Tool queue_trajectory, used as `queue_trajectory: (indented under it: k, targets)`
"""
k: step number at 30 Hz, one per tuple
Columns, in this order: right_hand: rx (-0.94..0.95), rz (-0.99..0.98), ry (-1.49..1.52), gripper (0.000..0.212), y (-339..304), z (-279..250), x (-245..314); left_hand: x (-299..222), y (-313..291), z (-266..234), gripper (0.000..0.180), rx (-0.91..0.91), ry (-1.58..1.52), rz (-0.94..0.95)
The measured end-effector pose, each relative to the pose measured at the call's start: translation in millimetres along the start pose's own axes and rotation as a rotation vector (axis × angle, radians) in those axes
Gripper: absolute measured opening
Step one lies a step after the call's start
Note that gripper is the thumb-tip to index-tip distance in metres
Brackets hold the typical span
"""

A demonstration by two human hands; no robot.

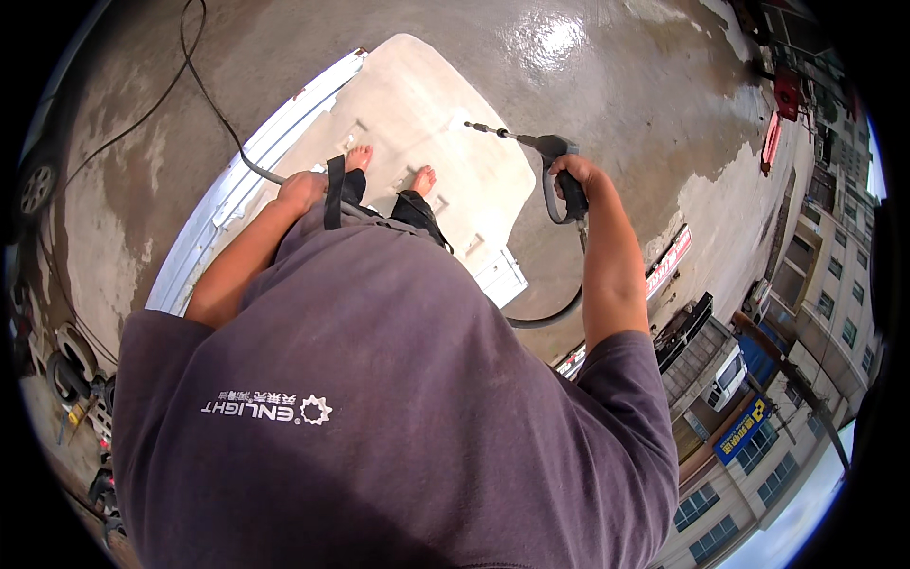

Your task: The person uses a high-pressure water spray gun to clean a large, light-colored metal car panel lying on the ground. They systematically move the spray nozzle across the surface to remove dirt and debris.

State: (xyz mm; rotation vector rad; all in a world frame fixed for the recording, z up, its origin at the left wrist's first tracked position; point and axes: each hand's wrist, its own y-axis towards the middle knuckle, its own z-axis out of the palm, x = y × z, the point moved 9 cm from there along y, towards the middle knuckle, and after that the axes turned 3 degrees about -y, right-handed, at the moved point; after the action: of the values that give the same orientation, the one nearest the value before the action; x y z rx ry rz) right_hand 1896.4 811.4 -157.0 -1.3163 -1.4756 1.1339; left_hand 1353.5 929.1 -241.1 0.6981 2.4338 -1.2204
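A black pressure washer gun (552, 152) is in my right hand (574, 176), its fingers wrapped round the grip. The thin lance (488, 129) points left over a large cream panel (427, 95). From the gun's grip a black hose (559, 311) curves down and passes behind my body. My left hand (301, 192), closed, grips another stretch of hose (258, 169) at waist level, beside a black strap (336, 192). My bare feet (424, 180) stand on the panel, which has shallow recesses and a white edge strip (242, 187) along its left side. No spray shows at the nozzle.
Wet concrete (607, 66) surrounds the panel. The hose crosses the floor in a loop (190, 52) at the far left. A car wheel (38, 190) and several tyres (71, 365) stand on the left. To the right are a truck (701, 365), a red object (787, 93) and buildings (839, 275).
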Motion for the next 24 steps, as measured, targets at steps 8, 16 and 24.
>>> queue_trajectory:
  k: [8, 16, 24]
  targets:
    - [0.007, 0.018, -0.004, 0.012, 22.6, -19.3, 1.4, -20.9, -10.4, -5.9, 0.025, -0.008, -0.08, -0.126]
    - [0.238, -0.219, 0.086, 0.013, 17.0, -25.8, 47.9, -26.9, -9.7, 25.9, 0.02, -0.015, -0.081, -0.185]
    - [0.177, -0.094, 0.066, 0.014, 51.7, -63.1, -35.0, -82.6, -14.4, 39.8, 0.022, 0.058, 0.001, -0.155]
